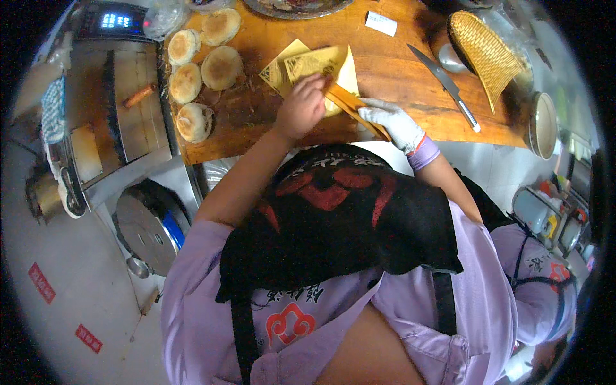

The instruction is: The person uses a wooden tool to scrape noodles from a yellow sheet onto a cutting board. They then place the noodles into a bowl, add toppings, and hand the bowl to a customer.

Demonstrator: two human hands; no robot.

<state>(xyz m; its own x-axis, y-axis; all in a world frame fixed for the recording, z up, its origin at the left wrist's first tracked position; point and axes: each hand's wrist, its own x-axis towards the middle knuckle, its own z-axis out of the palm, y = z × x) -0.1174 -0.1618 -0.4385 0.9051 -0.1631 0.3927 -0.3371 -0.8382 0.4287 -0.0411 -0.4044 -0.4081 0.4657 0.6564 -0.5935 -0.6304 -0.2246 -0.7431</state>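
Observation:
My bare left hand point(304, 103), blurred with its fingers curled, is over the lower edge of yellow printed papers point(315, 65) on the wooden table; whether it grips one is unclear. My right hand point(391, 122), in a white knit glove, holds a long orange-brown item point(358, 111), perhaps wooden tongs. Its upper end reaches the left fingertips and overlaps the papers. To the left lie several round browned flatbreads point(222, 67). A knife point(445, 84) with a dark blade lies to the right of the papers.
A woven bamboo basket point(488, 55) and a pale bowl point(545, 126) are at the right. A metal tray point(301, 8) and a paper roll point(381, 24) lie farther back. A griddle-like station point(139, 103) adjoins the table's left. A co-worker's sleeve point(534, 288) shows at lower right.

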